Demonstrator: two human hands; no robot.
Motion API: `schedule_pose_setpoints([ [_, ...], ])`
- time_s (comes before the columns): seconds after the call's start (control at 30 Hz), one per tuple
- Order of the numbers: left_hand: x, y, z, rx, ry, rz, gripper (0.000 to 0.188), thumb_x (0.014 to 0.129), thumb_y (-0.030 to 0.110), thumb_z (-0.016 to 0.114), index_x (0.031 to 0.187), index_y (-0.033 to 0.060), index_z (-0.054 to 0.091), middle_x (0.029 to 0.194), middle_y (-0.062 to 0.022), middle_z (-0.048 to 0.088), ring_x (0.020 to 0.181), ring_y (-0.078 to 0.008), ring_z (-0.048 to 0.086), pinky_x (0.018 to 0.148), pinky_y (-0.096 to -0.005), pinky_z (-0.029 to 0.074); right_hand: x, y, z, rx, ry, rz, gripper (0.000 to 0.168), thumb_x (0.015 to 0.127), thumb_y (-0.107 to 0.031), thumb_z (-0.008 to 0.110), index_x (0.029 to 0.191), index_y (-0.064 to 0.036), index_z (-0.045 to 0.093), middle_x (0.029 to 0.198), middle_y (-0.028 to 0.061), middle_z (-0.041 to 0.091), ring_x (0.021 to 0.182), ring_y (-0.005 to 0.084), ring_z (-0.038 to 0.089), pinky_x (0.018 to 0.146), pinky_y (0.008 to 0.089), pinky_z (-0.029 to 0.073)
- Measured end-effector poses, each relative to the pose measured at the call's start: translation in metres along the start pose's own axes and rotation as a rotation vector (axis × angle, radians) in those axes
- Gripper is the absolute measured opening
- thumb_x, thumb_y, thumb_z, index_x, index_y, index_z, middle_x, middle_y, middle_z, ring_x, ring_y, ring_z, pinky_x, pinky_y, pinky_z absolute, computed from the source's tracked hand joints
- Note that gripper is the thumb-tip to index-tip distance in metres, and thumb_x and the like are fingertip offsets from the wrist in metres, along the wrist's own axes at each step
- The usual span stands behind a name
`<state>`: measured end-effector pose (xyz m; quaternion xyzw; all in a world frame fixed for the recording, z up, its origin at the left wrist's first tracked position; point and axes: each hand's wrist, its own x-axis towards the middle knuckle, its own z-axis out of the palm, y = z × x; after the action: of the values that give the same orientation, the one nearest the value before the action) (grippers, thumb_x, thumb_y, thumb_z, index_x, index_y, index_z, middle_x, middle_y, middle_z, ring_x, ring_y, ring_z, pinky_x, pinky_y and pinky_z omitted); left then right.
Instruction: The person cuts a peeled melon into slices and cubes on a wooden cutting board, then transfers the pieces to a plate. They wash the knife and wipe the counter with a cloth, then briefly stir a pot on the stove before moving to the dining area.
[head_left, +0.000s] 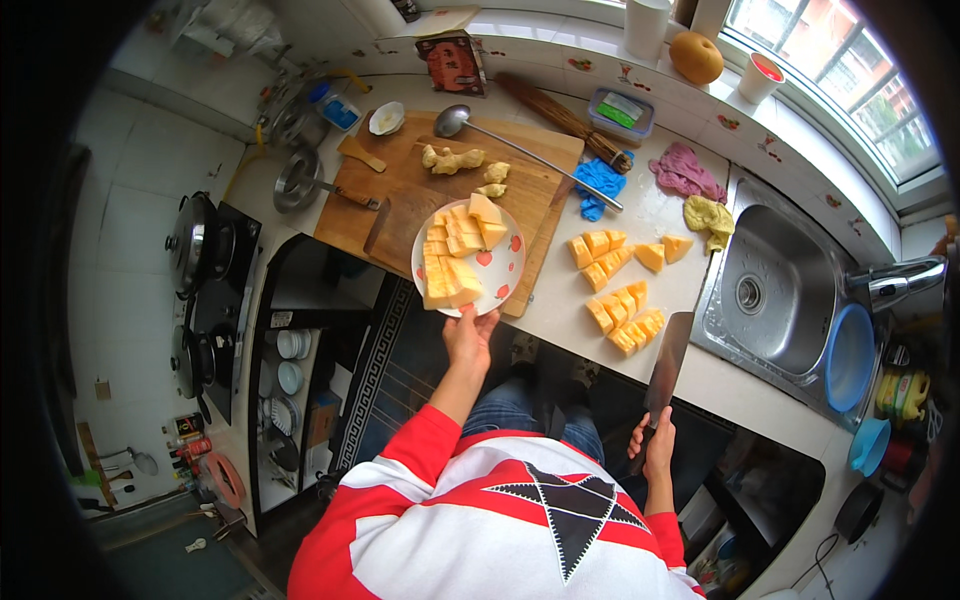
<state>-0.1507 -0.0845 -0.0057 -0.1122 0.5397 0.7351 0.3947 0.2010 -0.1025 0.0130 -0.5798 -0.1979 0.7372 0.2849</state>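
My left hand (469, 337) grips the near rim of a white plate (496, 289) patterned with pink fruit. Orange-yellow melon-like chunks (452, 279) are heaped on its left and far parts. The plate is over the near edge of a wooden cutting board (540, 161); whether it touches the board I cannot tell. In my right hand (656, 442) is the dark handle of a cleaver (670, 360), its broad blade pointing away from me beside the counter's edge. More cut chunks (619, 311) lie in groups on the pale counter (562, 315), left of the blade.
Ginger (452, 159), a wooden spatula (361, 154) and a long metal ladle (517, 146) rest on the board. A steel sink (780, 277) with a blue basin (850, 356) is at right. Blue (598, 184), pink (686, 171) and yellow (709, 217) cloths lie behind the chunks. A stove (229, 315) stands left.
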Motion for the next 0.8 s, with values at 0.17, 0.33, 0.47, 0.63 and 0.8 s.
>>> schedule_pose_setpoints([
  [0.17, -0.019, -0.012, 0.022, -0.175, 0.038, -0.145, 0.023, 0.086, -0.002, 0.05, 0.108, -0.0081, 0.049, 0.102, -0.0185, 0.06, 0.095, -0.029, 0.061, 0.086, -0.0396, 0.055, 0.003, 0.001, 0.0, -0.012, -0.007, -0.006, 0.055, 0.092, -0.06, 0.033, 0.08, -0.007, 0.044, 0.05, 0.0031, 0.04, 0.036, 0.0129, 0.04, 0.033, 0.0272, 0.035],
  [0.33, -0.018, -0.009, 0.035, -0.248, 0.061, -0.18, 0.027, 0.088, -0.004, 0.045, 0.115, -0.0096, 0.045, 0.114, -0.0208, 0.054, 0.106, -0.0316, 0.056, 0.092, -0.0415, 0.052, -0.001, -0.001, -0.001, -0.024, 0.012, -0.002, 0.056, 0.091, -0.06, 0.033, 0.079, -0.007, 0.044, 0.05, 0.0031, 0.04, 0.036, 0.0129, 0.04, 0.033, 0.0272, 0.035],
  [0.47, -0.011, -0.015, 0.049, -0.312, 0.063, -0.181, 0.032, 0.089, -0.005, 0.04, 0.121, -0.0084, 0.041, 0.12, -0.0207, 0.051, 0.11, -0.0337, 0.054, 0.094, -0.042, 0.05, -0.006, -0.004, -0.003, -0.052, 0.03, -0.005, 0.057, 0.091, -0.062, 0.033, 0.078, -0.007, 0.044, 0.05, 0.0027, 0.04, 0.035, 0.0128, 0.039, 0.033, 0.0272, 0.034],
  [0.63, 0.003, -0.023, 0.052, -0.317, 0.017, -0.132, 0.039, 0.088, -0.003, 0.044, 0.127, -0.0073, 0.037, 0.122, -0.0201, 0.05, 0.11, -0.0333, 0.054, 0.092, -0.0379, 0.052, -0.007, -0.004, -0.014, -0.03, 0.041, 0.037, 0.054, 0.092, -0.058, 0.035, 0.079, -0.006, 0.046, 0.051, 0.0038, 0.043, 0.036, 0.0129, 0.041, 0.034, 0.0266, 0.035],
  [0.8, -0.025, -0.025, 0.063, -0.214, 0.035, -0.211, 0.026, 0.09, 0.01, 0.054, 0.11, -0.003, 0.044, 0.107, -0.0123, 0.052, 0.101, -0.0263, 0.057, 0.085, -0.0336, 0.053, 0.002, -0.014, -0.025, -0.081, 0.042, 0.021, 0.054, 0.093, -0.056, 0.034, 0.079, -0.006, 0.046, 0.051, 0.0037, 0.044, 0.036, 0.0129, 0.042, 0.034, 0.0265, 0.036],
])
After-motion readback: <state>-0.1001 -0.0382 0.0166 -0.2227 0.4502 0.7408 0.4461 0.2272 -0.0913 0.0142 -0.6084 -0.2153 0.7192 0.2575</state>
